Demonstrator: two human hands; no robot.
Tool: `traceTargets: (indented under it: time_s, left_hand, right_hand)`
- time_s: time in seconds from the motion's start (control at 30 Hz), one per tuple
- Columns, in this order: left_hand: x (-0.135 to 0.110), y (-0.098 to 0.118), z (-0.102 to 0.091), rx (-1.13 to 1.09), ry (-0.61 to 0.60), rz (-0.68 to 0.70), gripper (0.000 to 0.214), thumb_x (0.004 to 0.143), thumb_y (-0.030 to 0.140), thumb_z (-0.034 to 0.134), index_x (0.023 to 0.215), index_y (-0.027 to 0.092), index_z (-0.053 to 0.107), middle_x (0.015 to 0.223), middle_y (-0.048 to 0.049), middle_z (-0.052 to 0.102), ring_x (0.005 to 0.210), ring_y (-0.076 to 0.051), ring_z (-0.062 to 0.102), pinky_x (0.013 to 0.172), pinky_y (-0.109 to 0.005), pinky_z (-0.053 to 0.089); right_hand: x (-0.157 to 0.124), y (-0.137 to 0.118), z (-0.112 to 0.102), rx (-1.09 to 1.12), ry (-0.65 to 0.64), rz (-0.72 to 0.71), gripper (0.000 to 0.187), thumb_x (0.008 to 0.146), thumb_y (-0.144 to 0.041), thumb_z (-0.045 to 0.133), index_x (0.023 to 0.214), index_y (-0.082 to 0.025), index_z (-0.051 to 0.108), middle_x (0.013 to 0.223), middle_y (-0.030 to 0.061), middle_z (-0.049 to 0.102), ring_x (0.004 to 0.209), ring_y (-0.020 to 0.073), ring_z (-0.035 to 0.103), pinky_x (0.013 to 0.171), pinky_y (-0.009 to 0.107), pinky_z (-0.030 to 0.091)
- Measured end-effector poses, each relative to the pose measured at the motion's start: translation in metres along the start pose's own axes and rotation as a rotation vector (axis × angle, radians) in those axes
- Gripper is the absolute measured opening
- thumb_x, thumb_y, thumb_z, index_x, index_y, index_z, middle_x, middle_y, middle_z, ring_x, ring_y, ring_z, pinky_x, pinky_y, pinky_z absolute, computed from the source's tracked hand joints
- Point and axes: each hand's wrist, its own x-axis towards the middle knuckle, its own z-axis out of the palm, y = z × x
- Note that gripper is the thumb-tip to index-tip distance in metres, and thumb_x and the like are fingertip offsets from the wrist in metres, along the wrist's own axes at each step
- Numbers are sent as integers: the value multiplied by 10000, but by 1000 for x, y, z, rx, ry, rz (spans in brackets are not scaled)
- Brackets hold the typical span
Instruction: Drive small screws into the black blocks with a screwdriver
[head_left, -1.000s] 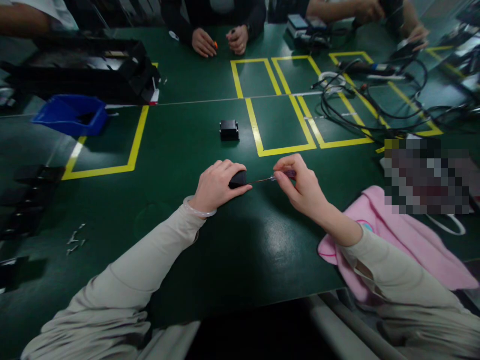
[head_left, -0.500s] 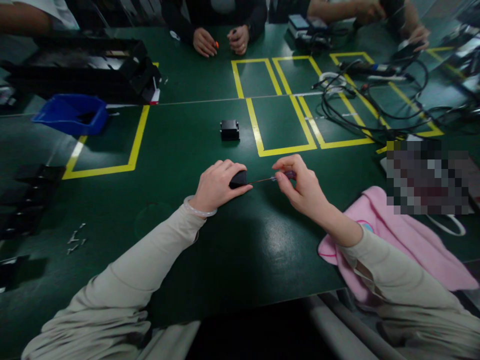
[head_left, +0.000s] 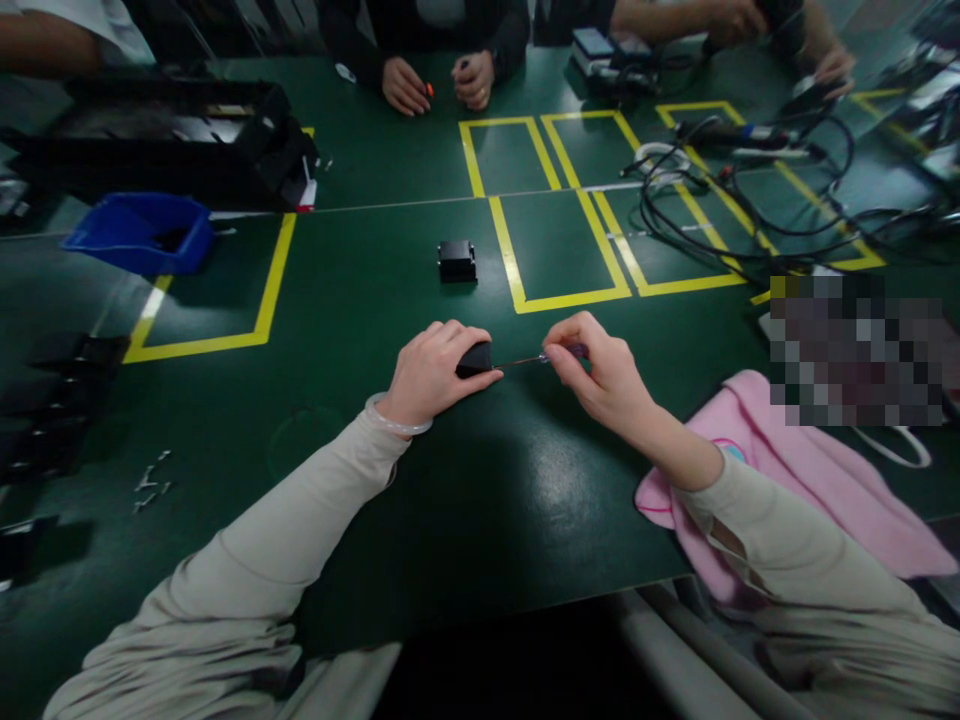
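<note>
My left hand point(head_left: 433, 372) is wrapped round a small black block-shaped part point(head_left: 475, 359) on the green table, its thumb along the near side. In my right hand point(head_left: 592, 362) is a screwdriver point(head_left: 523, 360) with a thin shaft and a clear purplish handle, pinched between thumb and forefinger. The shaft lies nearly level, and its tip meets the right end of the black part. Fingers hide most of the part and of the handle. Beyond my hands sits a second black block point(head_left: 457, 261) with bright bits of metal at its sides.
Small screws point(head_left: 152, 483) lie at left, near several black parts point(head_left: 56, 400). A blue bin point(head_left: 142, 235) and a black tray point(head_left: 161, 140) stand farther back. Cables point(head_left: 675, 215) coil at right, above a pink cloth point(head_left: 780, 470). A co-worker's hands point(head_left: 474, 80) rest across the table.
My right thumb and fingers have shifted slightly on the screwdriver handle, covering more of it. The left hand keeps its hold on the black part; the view has moved a little.
</note>
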Motion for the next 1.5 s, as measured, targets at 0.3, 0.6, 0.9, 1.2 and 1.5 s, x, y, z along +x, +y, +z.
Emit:
traceTargets:
  time_s: [0.3, 0.6, 0.9, 1.2, 1.5]
  left_hand:
    - [0, 1, -1, 0, -12, -4, 454, 918, 600, 568, 1145, 214, 641, 1063, -69, 674, 934, -229, 588, 824, -348, 451]
    - [0, 0, -1, -14, -8, -2, 449, 920, 598, 563, 1145, 217, 639, 1064, -73, 672, 937, -231, 589, 821, -347, 450]
    - [0, 0, -1, -13, -9, -1, 454, 919, 596, 568, 1150, 211, 640, 1078, -68, 676, 946, -230, 590, 827, -350, 451]
    - [0, 0, -1, -9, -9, 3, 455, 915, 600, 573, 1142, 212, 643, 1068, -65, 676, 942, -230, 593, 824, -351, 456]
    - [0, 1, -1, -1, -11, 1, 448, 914, 594, 579, 1145, 216, 642, 1064, -65, 673, 939, -230, 591, 824, -350, 452]
  right_hand:
    - [-1, 0, 1, -19, 22, 18, 85, 970, -271, 514, 1036, -219, 530, 940, 34, 648, 744, 130, 648, 676, 263, 509]
    - [-1, -3, 0, -61, 18, 29, 63, 962, -251, 505, 1007, -220, 537, 870, 19, 637, 697, 128, 619, 651, 259, 496]
    - [0, -3, -1, -55, -4, 15, 49, 969, -264, 516, 968, -220, 537, 806, 3, 633, 646, 123, 614, 607, 246, 479]
    - [-2, -3, 0, -69, -9, 13, 122, 982, -326, 517, 915, -227, 538, 753, -9, 618, 621, 118, 600, 584, 240, 456]
    - [-1, -2, -1, -66, -13, 1, 96, 976, -302, 521, 921, -224, 532, 741, -14, 612, 612, 116, 607, 577, 233, 458]
